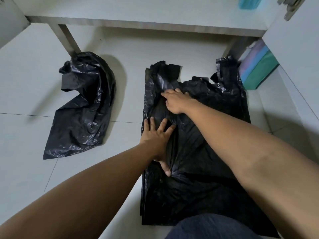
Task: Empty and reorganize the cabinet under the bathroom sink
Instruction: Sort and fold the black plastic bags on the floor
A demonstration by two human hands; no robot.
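Two black bags lie on the floor: a crumpled bag at left, a flattened bag at right. Our left hand presses the flattened bag, fingers spread straight. Our right hand rests farther along it, fingers bent; we cannot tell whether they pinch it.

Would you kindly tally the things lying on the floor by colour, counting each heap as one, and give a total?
Black: 2, the crumpled bag and the flattened bag heap, whose layers cannot be counted.
Purple, blue and green: 1, the banded pack beside the cabinet leg.
Total: 3
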